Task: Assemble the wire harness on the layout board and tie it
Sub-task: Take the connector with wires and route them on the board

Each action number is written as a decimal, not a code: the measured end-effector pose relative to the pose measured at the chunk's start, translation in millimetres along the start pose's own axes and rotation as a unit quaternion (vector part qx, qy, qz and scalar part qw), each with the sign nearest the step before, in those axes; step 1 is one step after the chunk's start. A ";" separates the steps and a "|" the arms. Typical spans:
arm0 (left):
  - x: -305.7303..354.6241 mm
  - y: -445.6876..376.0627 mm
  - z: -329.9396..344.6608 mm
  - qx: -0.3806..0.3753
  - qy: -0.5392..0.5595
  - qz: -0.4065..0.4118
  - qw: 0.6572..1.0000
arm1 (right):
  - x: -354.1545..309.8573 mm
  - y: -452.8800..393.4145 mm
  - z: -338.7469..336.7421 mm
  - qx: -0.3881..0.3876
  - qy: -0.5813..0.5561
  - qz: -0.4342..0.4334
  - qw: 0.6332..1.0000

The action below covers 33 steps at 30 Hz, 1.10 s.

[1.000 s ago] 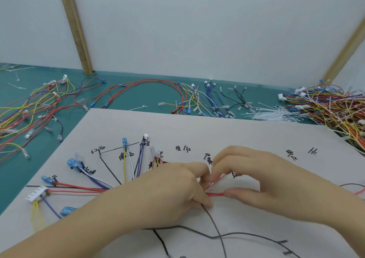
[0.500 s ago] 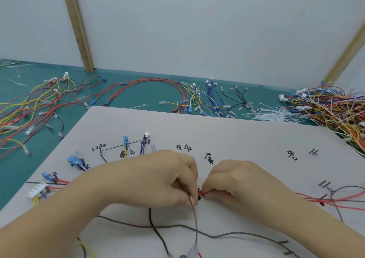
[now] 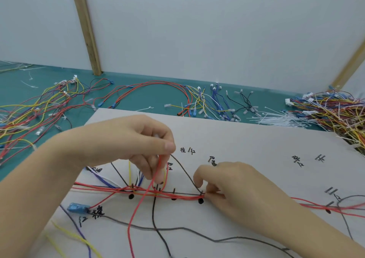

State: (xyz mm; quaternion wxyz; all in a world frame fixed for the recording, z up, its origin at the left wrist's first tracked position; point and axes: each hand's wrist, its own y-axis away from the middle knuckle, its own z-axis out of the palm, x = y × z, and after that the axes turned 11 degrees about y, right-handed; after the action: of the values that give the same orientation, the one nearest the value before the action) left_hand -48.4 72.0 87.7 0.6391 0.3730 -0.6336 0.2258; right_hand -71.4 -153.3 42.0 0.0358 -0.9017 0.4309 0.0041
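Left hand [image 3: 126, 141] now lifted off the layout board [image 3: 246, 139], fingers pinching a red wire [image 3: 138, 204] into a raised loop. Right hand [image 3: 231, 184] lower than before, fingertips pinching the red bundle [image 3: 177, 196] against that board. Routing continuing; tying not begun.

Only one feed here: my head cam, wide-angle, looking forward and down, close over the layout board [image 3: 256, 139]. Green table [image 3: 148, 98] beyond it, white wall [image 3: 197, 31] at the far edge. No second view.
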 end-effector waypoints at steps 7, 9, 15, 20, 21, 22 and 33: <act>-14.2 -48.5 -0.3 0.205 -0.072 0.014 0.976 | 0.0 1.1 1.1 -0.042 0.063 -0.011 0.997; -16.8 -63.6 0.5 0.207 -0.071 0.005 0.976 | -0.1 1.1 -0.7 -0.050 0.090 -0.021 0.995; -21.4 -92.1 -1.1 0.183 -0.058 -0.019 0.981 | -9.0 -1.3 0.8 -0.073 0.142 -0.036 0.986; -33.5 -95.2 -1.3 0.181 -0.045 -0.054 0.981 | -8.4 3.4 1.1 -0.068 0.133 -0.030 0.988; -33.9 -94.6 -2.0 0.180 -0.045 -0.057 0.981 | -9.0 3.8 1.4 -0.064 0.128 -0.032 0.989; -33.8 -94.0 -2.9 0.177 -0.050 -0.061 0.981 | -9.9 4.1 0.6 -0.060 0.119 -0.034 0.990; -29.8 -88.4 -5.4 0.156 -0.088 -0.109 0.978 | -16.1 -18.8 -4.2 0.006 0.149 -0.047 0.988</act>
State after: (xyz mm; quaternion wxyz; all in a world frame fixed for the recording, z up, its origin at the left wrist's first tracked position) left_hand 19.5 26.8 42.2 0.5356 0.5536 -0.5995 0.2172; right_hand -67.0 -129.2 48.0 -0.0232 -0.9114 0.3882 -0.1346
